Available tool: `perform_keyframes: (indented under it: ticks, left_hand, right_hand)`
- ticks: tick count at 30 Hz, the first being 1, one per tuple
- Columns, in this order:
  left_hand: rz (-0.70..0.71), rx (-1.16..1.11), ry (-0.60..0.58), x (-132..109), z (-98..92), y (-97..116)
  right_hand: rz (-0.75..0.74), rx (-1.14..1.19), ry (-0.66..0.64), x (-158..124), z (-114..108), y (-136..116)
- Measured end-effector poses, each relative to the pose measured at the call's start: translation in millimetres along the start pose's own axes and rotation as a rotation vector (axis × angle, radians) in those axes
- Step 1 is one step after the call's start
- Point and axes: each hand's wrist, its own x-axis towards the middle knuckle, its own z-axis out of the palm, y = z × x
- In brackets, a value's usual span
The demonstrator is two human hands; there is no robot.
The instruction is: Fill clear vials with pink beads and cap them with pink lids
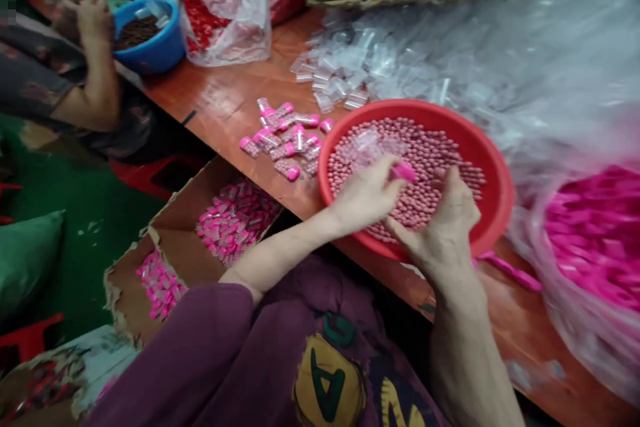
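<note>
A red basin (500,180) full of small pink beads (425,140) stands on the table in front of me. Over the beads, my left hand (367,193) pinches a bright pink cap (404,172); whether a clear tube is joined to it is hidden. My right hand (445,220) reaches over the basin's near side, thumb and fingers apart and slightly blurred, with nothing visible between them. Some clear plastic tubes (373,143) lie on the beads. Left of the basin lie several bead-filled tubes with pink caps (299,138).
Clear empty tubes (340,77) are heaped behind the basin. A bag of pink caps (595,233) stands at the right. Below the table edge, a cardboard box (185,213) holds filled tubes. At upper left, a co-worker's arm (97,73) is beside a blue basin (160,50).
</note>
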Motion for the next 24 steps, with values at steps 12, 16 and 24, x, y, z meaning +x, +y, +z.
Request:
perform_keyframes:
  ticks: [12,16,24]
  left_hand:
    - [0.234,0.768,0.166,38,-60.6,-40]
    - [0.311,1.010,-0.418,47,-0.7,-8]
    - [0.019,0.343,-0.655,59,-5.2,9]
  right_hand:
    - [0.412,0.068,0.505,-98,-20,52]
    - [0.358,0.067,0.468,-82,-32,40]
    - [0.323,0.333,0.066,-11,-37,7]
